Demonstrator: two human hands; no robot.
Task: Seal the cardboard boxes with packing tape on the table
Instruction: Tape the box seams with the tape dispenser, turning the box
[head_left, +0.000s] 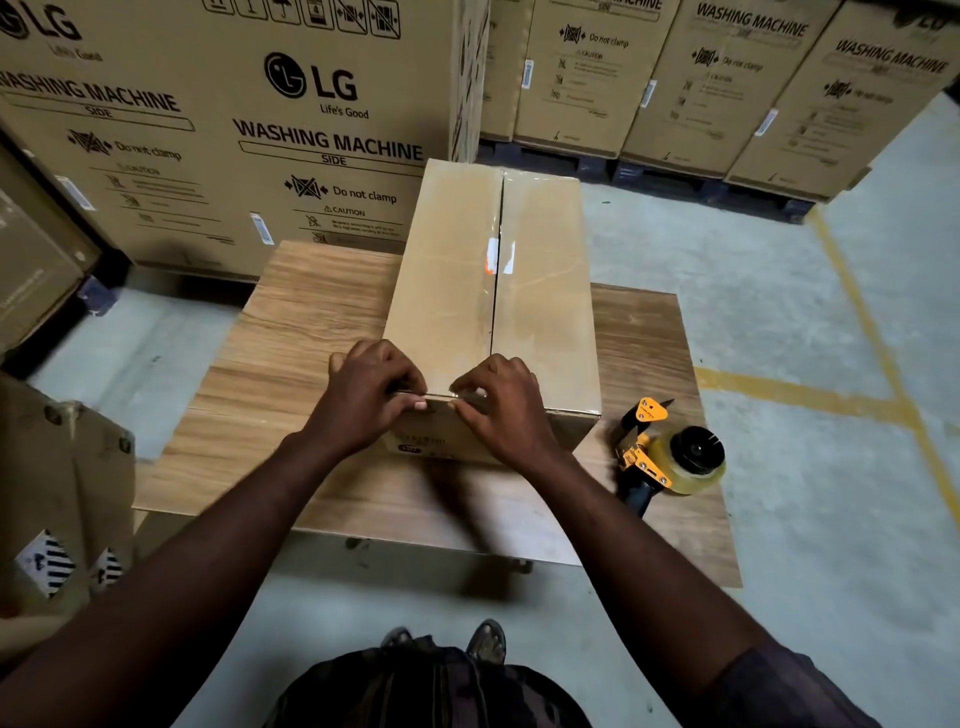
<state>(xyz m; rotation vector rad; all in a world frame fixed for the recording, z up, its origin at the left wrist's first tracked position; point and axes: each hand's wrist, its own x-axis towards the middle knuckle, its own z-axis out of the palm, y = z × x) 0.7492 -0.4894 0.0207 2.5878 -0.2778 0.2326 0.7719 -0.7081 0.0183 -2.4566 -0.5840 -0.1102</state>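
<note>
A long cardboard box (540, 291) lies on the wooden table (291, 332), its top flaps closed along a centre seam with a torn white and orange label across it. Clear tape shines on the left flap. My left hand (371, 397) and my right hand (501, 408) sit at the box's near top edge, left of the seam. The fingers and thumbs of both curl onto that edge; a thin strip, probably tape, runs between them. A yellow and black tape dispenser (667, 457) with a clear roll lies on the table right of the box, untouched.
Large washing machine cartons (291, 104) stand behind the table, more on pallets at the back right (727, 88). A brown carton (57, 493) stands at my left. Yellow lines (810, 395) mark the concrete floor on the right. My feet (485, 642) show below the table.
</note>
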